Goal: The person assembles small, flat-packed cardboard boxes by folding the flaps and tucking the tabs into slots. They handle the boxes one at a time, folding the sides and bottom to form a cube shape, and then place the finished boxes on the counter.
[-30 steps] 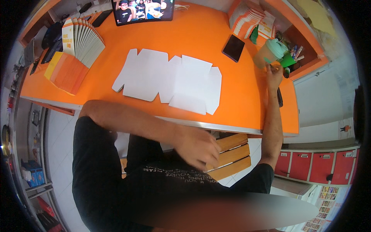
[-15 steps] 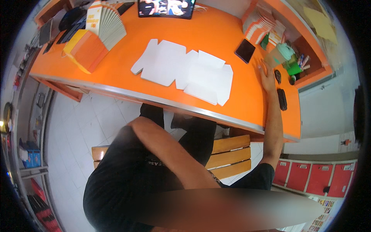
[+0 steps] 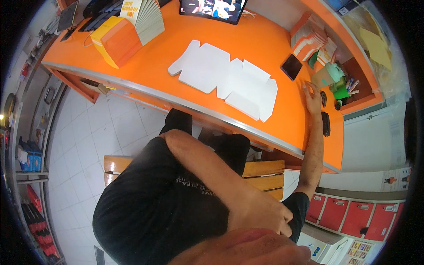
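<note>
My right hand point(image 3: 313, 100) rests at the right side of the orange table point(image 3: 150, 84), fingers apart and bent, holding nothing that I can see. Its fingertips are beside a tan container with a mint-green top point(image 3: 326, 76); I cannot tell whether they touch it. My left arm is folded across my body, and my left hand point(image 3: 260, 214) lies against my right upper arm near the black sleeve. Its fingers are curled, and their undersides are hidden. Mid-table lies a flat stack of white die-cut box blanks point(image 3: 205, 73), apart from both hands.
At the table's left stand an orange and yellow box point(image 3: 117, 42) and a fanned stack of folded cartons point(image 3: 148, 22). A screen point(image 3: 212, 9) is at the back. A dark phone point(image 3: 291, 67), a black case point(image 3: 326, 123) and a green pen holder point(image 3: 342, 92) lie right. A wooden bench point(image 3: 265, 168) is below.
The view has shifted, so the table appears farther right. My left hand, blurred out before, now shows curled at my right upper arm. My right hand's fingers are more bent beside the tan container.
</note>
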`<state>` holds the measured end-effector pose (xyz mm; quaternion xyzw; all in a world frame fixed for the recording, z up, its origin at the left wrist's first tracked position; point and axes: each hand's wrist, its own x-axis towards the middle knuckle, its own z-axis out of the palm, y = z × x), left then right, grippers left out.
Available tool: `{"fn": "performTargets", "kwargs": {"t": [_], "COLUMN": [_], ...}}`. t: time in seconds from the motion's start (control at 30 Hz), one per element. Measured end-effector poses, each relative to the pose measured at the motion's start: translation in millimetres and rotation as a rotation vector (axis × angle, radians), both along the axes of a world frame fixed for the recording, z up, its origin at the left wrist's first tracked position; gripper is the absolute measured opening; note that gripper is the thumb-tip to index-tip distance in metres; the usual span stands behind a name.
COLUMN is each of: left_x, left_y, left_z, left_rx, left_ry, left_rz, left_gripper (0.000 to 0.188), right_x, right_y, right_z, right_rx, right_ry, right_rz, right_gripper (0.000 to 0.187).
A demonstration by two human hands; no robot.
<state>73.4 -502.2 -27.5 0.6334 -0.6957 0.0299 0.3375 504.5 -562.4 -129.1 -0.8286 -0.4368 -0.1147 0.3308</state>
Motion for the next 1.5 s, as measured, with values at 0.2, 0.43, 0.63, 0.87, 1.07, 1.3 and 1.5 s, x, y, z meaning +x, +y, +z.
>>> {"fn": "performTargets", "kwargs": {"t": [0.2,0.43,0.63,0.87,1.07,1.3,1.5], "left_x": [-6,-44,-61,-57,-46,-41,-37], "left_y": [9,5,6,0,-6,18,26], "left_z": [-19,-24,-27,-33,-29,-21,-33], "left_rx": [-0.301,-0.334,-0.300,-0.268,-0.152,-0.151,-0.158], "left_ry": [0.200,0.494,0.534,0.531,0.450,0.410,0.636], "left_rz": [0.017,-0.289,-0.365,-0.435,-0.581,-0.609,-0.803], "left_gripper": [0.089,0.085,0.082,0.078,0.077,0.086,0.075], "right_x": [-1,24,35,-17,-14,-69,-200], "right_y": [22,106,111,126,103,53,-36], "right_z": [7,24,19,62,58,80,76], "right_rx": [-0.080,-0.557,-0.105,-0.258,-0.159,0.274,0.868], "right_ry": [0.054,0.094,0.738,0.776,0.879,1.101,1.130], "right_rz": [-0.097,-0.483,-0.135,-0.339,-0.188,0.122,0.419], "right_gripper": [0.061,0.092,0.065,0.041,0.040,0.034,0.046]}}
